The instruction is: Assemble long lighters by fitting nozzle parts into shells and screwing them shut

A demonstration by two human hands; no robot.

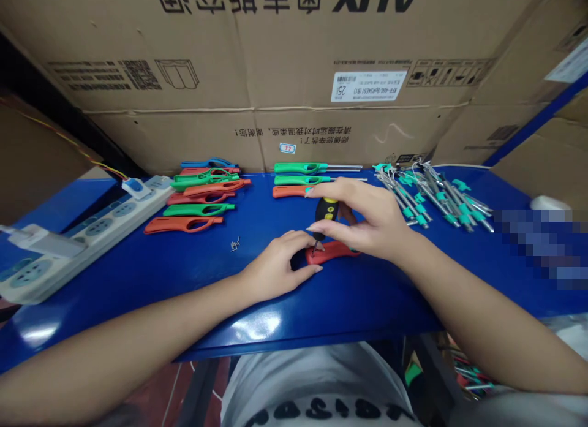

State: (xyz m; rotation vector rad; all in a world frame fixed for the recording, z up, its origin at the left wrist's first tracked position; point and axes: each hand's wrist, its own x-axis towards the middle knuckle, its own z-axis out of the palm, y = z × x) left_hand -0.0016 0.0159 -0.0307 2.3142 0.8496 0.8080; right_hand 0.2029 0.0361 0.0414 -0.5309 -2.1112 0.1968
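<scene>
Red lighter handle point(334, 250) — held in left fingers point(301, 240) at the near middle of the bench point(390, 298), under a screwdriver point(327, 211) gripped by right fingers point(328, 189) — apparently part-fastened, with far rod-fitted green lighters point(294, 168) likely done, left-side rodless casings point(184, 211) and right-side metal rods point(454, 197) seemingly remaining.

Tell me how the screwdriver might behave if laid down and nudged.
The screwdriver in the right hand is probably stiff: its shaft looks straight. The handle is far thicker, so it may rest tilted and roll in an arc. The glossy table could let it slide.
</scene>
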